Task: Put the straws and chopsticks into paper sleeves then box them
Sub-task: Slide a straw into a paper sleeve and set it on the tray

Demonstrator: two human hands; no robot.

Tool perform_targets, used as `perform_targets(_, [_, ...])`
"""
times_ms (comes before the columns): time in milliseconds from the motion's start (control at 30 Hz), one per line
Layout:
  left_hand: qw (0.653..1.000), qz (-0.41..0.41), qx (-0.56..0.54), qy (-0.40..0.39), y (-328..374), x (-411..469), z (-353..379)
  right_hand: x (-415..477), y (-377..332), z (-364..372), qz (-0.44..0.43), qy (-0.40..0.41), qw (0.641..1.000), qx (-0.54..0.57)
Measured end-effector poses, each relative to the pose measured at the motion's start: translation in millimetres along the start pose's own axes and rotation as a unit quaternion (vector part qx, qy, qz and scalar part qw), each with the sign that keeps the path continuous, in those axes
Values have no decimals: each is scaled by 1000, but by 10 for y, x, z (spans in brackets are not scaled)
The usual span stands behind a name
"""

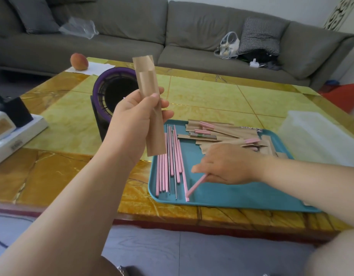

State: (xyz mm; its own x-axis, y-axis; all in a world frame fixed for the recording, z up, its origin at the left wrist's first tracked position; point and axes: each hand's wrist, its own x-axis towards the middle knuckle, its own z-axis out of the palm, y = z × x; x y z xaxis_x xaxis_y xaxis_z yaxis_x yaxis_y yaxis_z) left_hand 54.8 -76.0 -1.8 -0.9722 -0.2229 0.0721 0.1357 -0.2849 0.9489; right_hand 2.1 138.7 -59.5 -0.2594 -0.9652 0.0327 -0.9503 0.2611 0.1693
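My left hand (136, 118) holds a brown paper sleeve (150, 100) upright above the table, its open end at the top. My right hand (226, 164) rests low on the teal tray (222, 194) and pinches a pink straw (195, 186) that slants down to the tray floor. Several pink straws (162, 174) and metal chopsticks (173, 156) lie side by side on the tray's left part. A heap of brown sleeves (228, 134), some with pink straw ends sticking out, fills the tray's far right. A translucent white box (319, 136) stands right of the tray.
A purple-rimmed black basket (114, 90) lies on its side behind my left hand. A peach (79, 61) sits on white paper at the far left corner. A white device (11, 128) stands at the table's left edge. A grey sofa runs behind the yellow marble table (212, 96).
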Motion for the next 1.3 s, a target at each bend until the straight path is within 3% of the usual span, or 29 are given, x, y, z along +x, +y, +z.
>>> perform_targets(533, [1000, 6, 4, -2, -48, 9, 20, 252, -109, 2, -107, -7, 989, -98])
perform_targets(600, [1000, 8, -3, -7, -49, 10, -3, 238, -93, -23, -80, 8, 995, -51])
perform_targets(700, [1000, 7, -13, -7, -44, 25, -40, 179, -39, -162, 59, 159, 982, 81])
perform_targets(767, [1000, 0, 1, -8, -54, 30, -36, 191, -2, -367, 167, 284, 919, 217])
perform_targets(900, [998, -30, 47, -23, -155, 50, 26, 213, 157, -730, 322, 435, 715, 442])
perform_targets(967, [997, -59, 40, -40, -233, 52, 89, 162, 208, -728, 356, 425, 622, 552])
perform_targets(1067, [992, -108, -3, -64, -367, 32, 238, 58, 173, -545, 388, 337, 493, 702])
perform_targets(1133, [987, -133, 13, -91, -471, 2, 346, -12, 123, -406, 396, 302, 448, 742])
perform_targets(1300, [970, -141, 136, -143, -673, -27, 482, -111, 87, -171, 403, 310, 376, 775])
